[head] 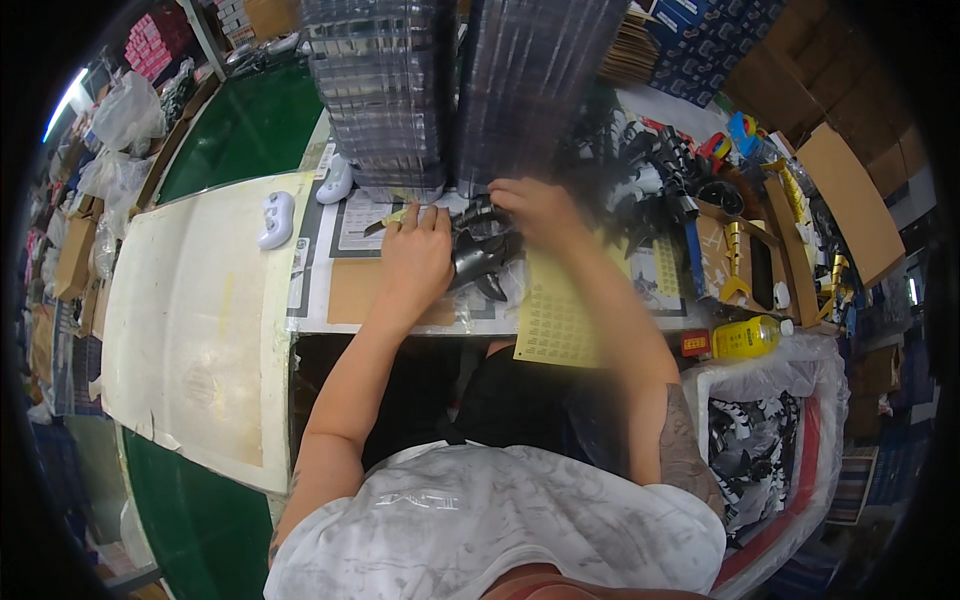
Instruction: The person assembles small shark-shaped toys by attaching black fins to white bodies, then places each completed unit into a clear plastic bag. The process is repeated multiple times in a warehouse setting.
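Note:
My left hand [420,251] lies over the left side of a dark grey plastic shark-like figure [484,259] on the worktable. Some fingers seem to rest on it, but its grip is hidden. Just past the figure, my right hand [536,210] has its fingertips near the figure's far end; motion blur hides whether they hold anything. A knife-like tool with a yellow handle [394,219] lies beside my left fingertips. Under my right forearm, a yellow sticker sheet [559,315] hangs over the table edge. Two white game controllers [276,220] [335,180] are at the left.
Tall stacks of clear plastic trays [382,97] stand beyond my hands. A pile of black and white plastic parts [645,180] is at the right, near an open cardboard box [739,300] and a yellow bottle [746,337]. A plastic-lined bin [814,450] of parts stands lower right.

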`<state>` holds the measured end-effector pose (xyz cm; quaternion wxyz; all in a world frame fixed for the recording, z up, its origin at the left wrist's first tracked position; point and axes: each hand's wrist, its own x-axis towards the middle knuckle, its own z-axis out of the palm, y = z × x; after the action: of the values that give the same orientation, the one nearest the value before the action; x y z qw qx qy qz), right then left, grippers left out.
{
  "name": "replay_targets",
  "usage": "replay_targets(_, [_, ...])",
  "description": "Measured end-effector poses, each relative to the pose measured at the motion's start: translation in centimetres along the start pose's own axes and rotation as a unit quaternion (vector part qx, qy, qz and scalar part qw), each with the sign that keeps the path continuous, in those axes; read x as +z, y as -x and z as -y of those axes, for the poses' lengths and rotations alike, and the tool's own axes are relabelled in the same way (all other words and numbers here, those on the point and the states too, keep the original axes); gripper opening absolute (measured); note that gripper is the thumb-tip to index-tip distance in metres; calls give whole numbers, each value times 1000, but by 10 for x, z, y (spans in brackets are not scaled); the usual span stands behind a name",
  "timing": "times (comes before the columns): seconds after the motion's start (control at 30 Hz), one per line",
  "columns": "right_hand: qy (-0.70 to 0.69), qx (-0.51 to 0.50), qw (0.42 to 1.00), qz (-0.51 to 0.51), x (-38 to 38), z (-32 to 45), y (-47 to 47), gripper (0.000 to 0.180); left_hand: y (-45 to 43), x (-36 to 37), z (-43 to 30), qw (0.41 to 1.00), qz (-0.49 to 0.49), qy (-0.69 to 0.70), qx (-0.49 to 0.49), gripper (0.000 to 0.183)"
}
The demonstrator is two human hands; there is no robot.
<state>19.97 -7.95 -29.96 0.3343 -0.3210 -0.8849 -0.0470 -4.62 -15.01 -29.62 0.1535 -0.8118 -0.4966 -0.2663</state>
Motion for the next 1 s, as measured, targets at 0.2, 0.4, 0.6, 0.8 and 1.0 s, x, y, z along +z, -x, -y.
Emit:
replay_targets(0.2, [101, -57, 993, -19, -13, 6, 1, 30, -6, -10, 4, 985, 90, 118, -87, 40])
replay_targets(0.4, [115, -54, 992, 6, -12, 7, 0, 34, 2, -2, 11, 996, -1, 90, -16, 33])
replay_targets(0.6, [4, 204, 972, 114, -46, 5, 6, 60, 36, -8, 9, 993, 40, 108, -37, 39])
replay_targets(0.8, [-38, 138, 987, 74, -62, -9, -12, 22, 49, -12, 25, 985, 25, 167, -26, 39])
replay_targets(1.0, [-51, 144, 987, 44, -57, 49, -68, 17, 55, -2, 39, 979, 50, 196, -8, 36])
